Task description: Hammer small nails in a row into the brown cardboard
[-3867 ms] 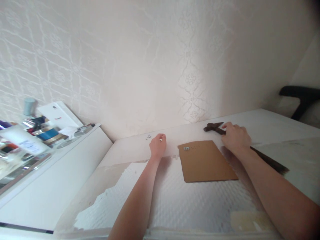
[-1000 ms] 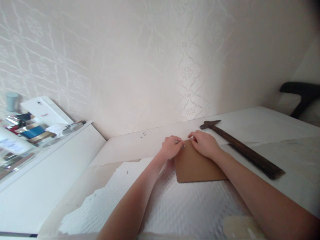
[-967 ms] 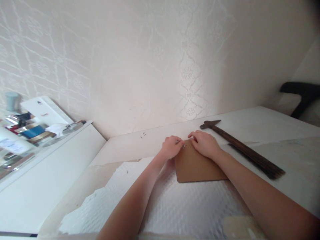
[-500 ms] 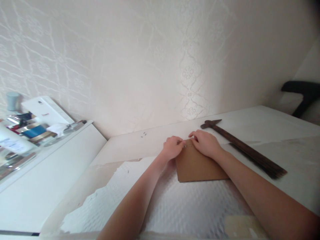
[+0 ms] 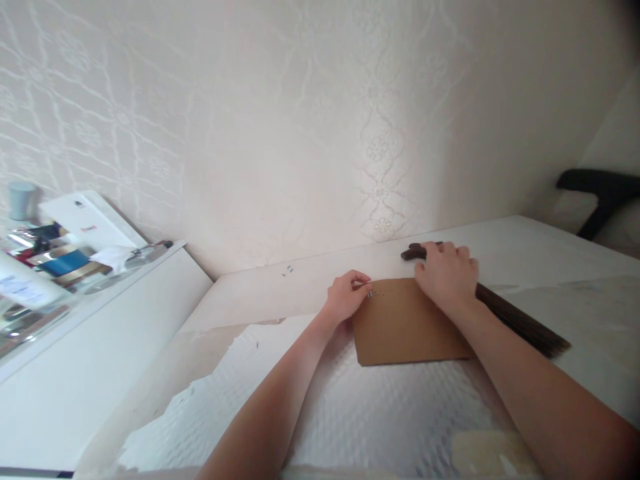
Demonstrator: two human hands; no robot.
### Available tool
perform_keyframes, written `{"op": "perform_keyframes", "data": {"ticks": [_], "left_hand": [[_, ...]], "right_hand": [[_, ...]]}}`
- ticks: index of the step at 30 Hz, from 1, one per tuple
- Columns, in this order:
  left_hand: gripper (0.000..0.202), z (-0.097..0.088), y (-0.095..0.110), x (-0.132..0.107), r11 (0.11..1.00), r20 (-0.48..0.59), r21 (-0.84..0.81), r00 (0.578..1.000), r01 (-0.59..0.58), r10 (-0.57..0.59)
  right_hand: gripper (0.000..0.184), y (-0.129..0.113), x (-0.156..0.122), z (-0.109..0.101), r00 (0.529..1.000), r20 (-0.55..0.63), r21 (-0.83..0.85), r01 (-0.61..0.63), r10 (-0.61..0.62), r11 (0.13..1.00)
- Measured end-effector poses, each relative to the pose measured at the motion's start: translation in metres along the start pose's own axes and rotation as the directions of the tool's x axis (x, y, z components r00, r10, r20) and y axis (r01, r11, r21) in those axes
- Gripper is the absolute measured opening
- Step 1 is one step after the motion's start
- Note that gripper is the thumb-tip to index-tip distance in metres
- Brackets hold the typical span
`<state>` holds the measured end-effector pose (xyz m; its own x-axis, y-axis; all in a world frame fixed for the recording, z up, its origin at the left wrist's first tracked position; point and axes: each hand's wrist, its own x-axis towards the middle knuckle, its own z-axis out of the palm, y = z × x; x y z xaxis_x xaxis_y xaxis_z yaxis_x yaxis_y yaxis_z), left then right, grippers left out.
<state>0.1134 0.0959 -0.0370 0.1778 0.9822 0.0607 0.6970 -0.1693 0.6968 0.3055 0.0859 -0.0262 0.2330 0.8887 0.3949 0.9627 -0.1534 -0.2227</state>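
Observation:
A brown board (image 5: 405,323) lies flat on the white table (image 5: 280,293), with a row of small nails near its far left corner. My left hand (image 5: 345,297) rests at that corner, its fingertips pinched on a small nail (image 5: 369,292). My right hand (image 5: 447,277) has its fingers curled over the handle of a dark wooden hammer (image 5: 520,320), just behind the head (image 5: 411,253). The hammer lies on the table to the right of the board.
White bubble wrap (image 5: 375,407) covers the table's near part. A few loose nails (image 5: 287,270) lie near the wall. A lower white shelf (image 5: 100,333) at the left carries bottles and tins. A black chair back (image 5: 597,190) shows at the far right.
My right hand left the board's far edge and moved right onto the hammer handle. My left hand stayed pinched at the board's corner.

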Motion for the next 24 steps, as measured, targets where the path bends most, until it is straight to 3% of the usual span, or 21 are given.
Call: {"op": "perform_keyframes", "data": {"ticks": [6,11,14,17,20,24], "left_hand": [[0.017,0.005,-0.006,0.003,0.997,-0.014,-0.081,1.000,-0.018,0.016],[0.020,0.005,-0.003,0.001,0.993,0.029,-0.119,1.000,0.000,0.003],[0.022,0.005,-0.002,0.001,0.989,0.034,-0.146,0.999,0.012,-0.008],[0.024,0.006,-0.004,0.002,0.984,0.021,-0.176,0.999,0.029,-0.025],[0.026,0.007,-0.007,0.003,0.975,0.006,-0.217,0.999,0.044,-0.044],[0.028,0.006,-0.008,0.004,0.966,0.005,-0.252,0.998,0.061,-0.062]], "right_hand": [[0.046,0.018,0.005,0.006,0.980,0.118,-0.030,-0.157,0.160,0.987],[0.048,0.027,0.007,0.011,0.987,0.088,-0.013,-0.136,0.137,0.991],[0.049,0.027,0.007,0.005,0.993,0.008,0.034,-0.116,0.115,0.993],[0.046,0.023,0.007,-0.006,0.991,-0.124,0.105,-0.027,0.040,0.994],[0.044,0.021,0.008,-0.014,0.967,-0.236,0.201,0.149,-0.100,0.968],[0.035,0.021,0.009,-0.014,0.898,-0.266,0.303,0.423,-0.351,0.854]]}}
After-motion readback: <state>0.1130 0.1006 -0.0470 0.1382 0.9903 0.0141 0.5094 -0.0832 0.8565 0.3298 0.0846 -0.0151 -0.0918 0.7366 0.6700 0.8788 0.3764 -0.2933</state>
